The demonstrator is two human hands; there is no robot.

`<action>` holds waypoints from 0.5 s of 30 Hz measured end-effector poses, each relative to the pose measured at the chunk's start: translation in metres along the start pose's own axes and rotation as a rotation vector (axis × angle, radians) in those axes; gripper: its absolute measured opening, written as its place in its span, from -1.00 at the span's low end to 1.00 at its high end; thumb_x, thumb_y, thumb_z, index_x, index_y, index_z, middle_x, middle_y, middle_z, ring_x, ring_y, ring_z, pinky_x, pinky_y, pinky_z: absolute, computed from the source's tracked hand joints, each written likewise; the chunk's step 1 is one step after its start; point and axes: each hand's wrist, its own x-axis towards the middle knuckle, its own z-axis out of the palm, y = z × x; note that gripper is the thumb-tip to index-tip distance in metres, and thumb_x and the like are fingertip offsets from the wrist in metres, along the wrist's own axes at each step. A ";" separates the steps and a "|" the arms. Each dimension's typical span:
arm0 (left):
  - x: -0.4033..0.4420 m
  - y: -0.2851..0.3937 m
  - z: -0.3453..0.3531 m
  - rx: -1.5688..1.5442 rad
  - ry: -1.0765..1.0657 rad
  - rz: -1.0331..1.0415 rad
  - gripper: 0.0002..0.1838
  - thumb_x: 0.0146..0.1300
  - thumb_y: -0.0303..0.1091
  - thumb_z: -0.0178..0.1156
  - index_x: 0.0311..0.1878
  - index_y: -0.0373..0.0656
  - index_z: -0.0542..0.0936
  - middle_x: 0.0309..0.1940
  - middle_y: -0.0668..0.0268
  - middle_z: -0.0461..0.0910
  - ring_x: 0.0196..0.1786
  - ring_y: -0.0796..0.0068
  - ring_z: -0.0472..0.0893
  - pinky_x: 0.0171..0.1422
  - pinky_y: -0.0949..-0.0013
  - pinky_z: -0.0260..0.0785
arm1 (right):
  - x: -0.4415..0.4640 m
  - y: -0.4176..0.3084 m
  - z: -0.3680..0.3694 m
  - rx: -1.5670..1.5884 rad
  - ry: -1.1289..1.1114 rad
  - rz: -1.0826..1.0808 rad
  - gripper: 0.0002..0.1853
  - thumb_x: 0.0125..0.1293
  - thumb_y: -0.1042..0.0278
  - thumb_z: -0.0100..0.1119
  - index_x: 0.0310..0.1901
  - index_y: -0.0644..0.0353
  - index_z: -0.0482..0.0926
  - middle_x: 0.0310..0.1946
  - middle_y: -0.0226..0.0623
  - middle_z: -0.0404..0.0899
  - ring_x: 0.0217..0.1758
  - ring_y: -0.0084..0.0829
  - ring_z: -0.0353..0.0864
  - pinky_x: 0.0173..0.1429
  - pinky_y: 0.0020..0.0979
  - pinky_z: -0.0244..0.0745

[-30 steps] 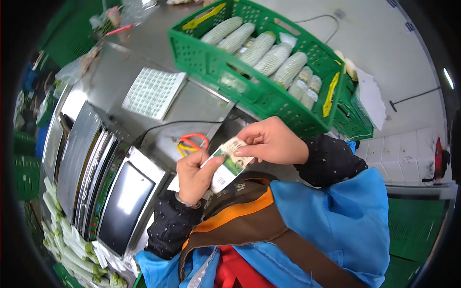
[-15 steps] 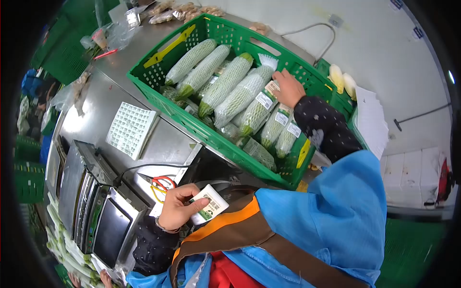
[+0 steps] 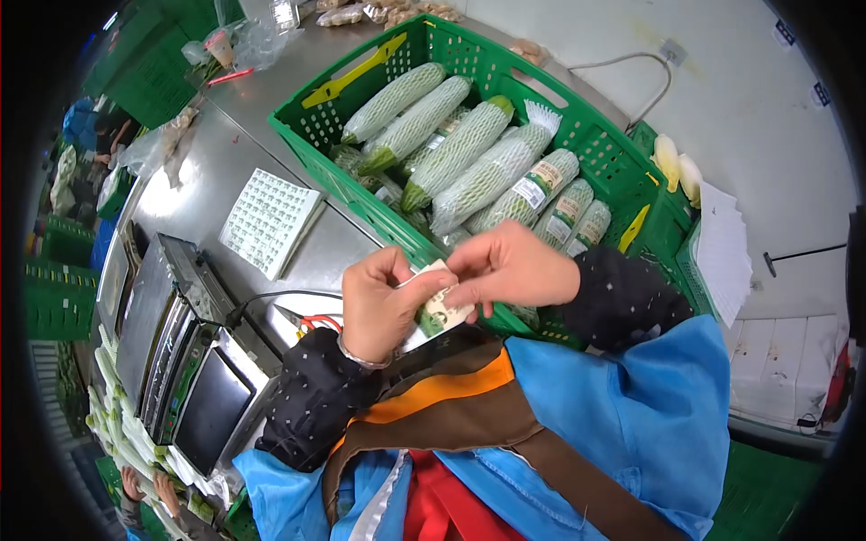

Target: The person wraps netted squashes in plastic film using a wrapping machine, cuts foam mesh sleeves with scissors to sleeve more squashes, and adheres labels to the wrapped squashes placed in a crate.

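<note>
Close to my body, my left hand [image 3: 379, 302] grips a small stack of printed labels [image 3: 438, 317], white with green and dark print. The fingers of my right hand [image 3: 511, 270] pinch at the top label on that stack; whether it has lifted off cannot be made out. Just beyond my hands is a green crate [image 3: 347, 194] of long green gourds in white foam netting. A netted gourd [image 3: 487, 176] lies in its middle. Toward the right, a labelled gourd [image 3: 532, 191] carries a band with a white sticker, and two smaller ones beside it have similar labels.
A sheet stack of stickers [image 3: 271, 221] lies on the steel table [image 3: 230, 144]. At left stands a scale-like machine with a dark screen [image 3: 215, 410], near red-handled scissors [image 3: 320, 322]. More gourds [image 3: 113, 397] and another person's hands [image 3: 149, 487] are at lower left.
My right hand has left the labelled gourd in the crate and come to the label stack. My left hand has moved up and right with the stack.
</note>
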 end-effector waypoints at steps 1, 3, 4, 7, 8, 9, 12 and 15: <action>0.000 -0.004 -0.002 0.042 -0.023 0.012 -0.62 0.03 -0.38 0.48 -0.59 -0.20 0.39 -0.64 0.53 0.45 -0.53 0.83 0.31 -0.51 0.58 0.11 | 0.005 0.000 -0.009 -0.010 0.068 0.050 -0.80 0.23 0.44 0.29 -0.17 0.38 0.61 -0.44 -0.26 0.68 -0.49 -0.56 0.66 -0.48 -0.58 0.52; -0.001 -0.006 -0.002 0.035 -0.059 -0.003 -0.71 0.04 -0.42 0.47 -0.58 -0.23 0.50 -0.67 0.54 0.45 -0.56 0.81 0.33 -0.49 0.58 0.17 | 0.019 0.014 -0.056 -0.103 0.199 0.051 -0.85 0.23 0.45 0.27 -0.24 0.37 0.61 -0.49 -0.27 0.65 -0.52 -0.53 0.65 -0.53 -0.55 0.54; -0.003 -0.006 -0.005 0.044 -0.102 -0.104 -0.76 0.05 -0.43 0.46 -0.53 -0.25 0.55 -0.66 0.53 0.47 -0.55 0.79 0.35 -0.48 0.58 0.20 | 0.029 0.025 -0.094 -0.108 0.349 0.002 -0.83 0.23 0.42 0.27 -0.24 0.38 0.61 -0.50 -0.27 0.65 -0.56 -0.54 0.63 -0.56 -0.54 0.51; -0.015 -0.018 -0.029 0.159 -0.282 -0.277 -0.83 0.12 -0.49 0.39 -0.22 -0.33 0.69 -0.48 0.43 0.63 -0.43 0.72 0.52 -0.33 0.58 0.36 | 0.052 0.050 -0.177 -0.481 0.729 0.095 -0.74 0.16 0.33 0.33 -0.21 0.33 0.59 -0.44 -0.20 0.61 -0.52 -0.39 0.63 -0.49 -0.38 0.53; -0.016 -0.020 -0.031 0.095 -0.296 -0.178 -0.83 0.12 -0.51 0.37 -0.20 -0.33 0.69 -0.42 0.40 0.65 -0.38 0.70 0.54 -0.29 0.57 0.38 | 0.053 0.064 -0.185 -0.800 0.830 0.057 -0.73 0.13 0.32 0.36 -0.19 0.29 0.59 -0.40 -0.17 0.59 -0.46 -0.32 0.63 -0.42 -0.32 0.53; -0.018 -0.020 -0.033 0.033 -0.308 -0.078 -0.83 0.13 -0.53 0.36 -0.19 -0.34 0.68 -0.35 0.38 0.66 -0.34 0.69 0.56 -0.24 0.57 0.39 | 0.054 0.074 -0.188 -1.121 0.920 0.013 -0.70 0.09 0.31 0.38 -0.18 0.26 0.60 -0.35 -0.14 0.57 -0.41 -0.25 0.63 -0.36 -0.26 0.54; -0.025 -0.004 -0.046 -0.257 -0.276 -0.352 -0.72 0.17 -0.59 0.30 -0.03 -0.37 0.62 -0.17 0.29 0.67 -0.19 0.63 0.61 -0.04 0.51 0.45 | 0.058 0.069 -0.186 -1.388 0.875 -0.170 -0.64 -0.01 0.25 0.43 -0.15 0.11 0.61 -0.20 -0.13 0.47 -0.23 -0.03 0.57 -0.11 -0.14 0.50; -0.026 -0.005 -0.053 -0.102 -0.340 -0.364 -0.73 0.23 -0.55 0.27 0.00 -0.37 0.60 -0.17 0.29 0.67 -0.20 0.66 0.60 -0.06 0.51 0.46 | 0.072 0.097 -0.189 -1.424 0.512 -0.512 -0.66 0.02 0.27 0.41 -0.12 0.09 0.64 -0.23 -0.19 0.47 -0.26 -0.11 0.56 -0.10 -0.19 0.50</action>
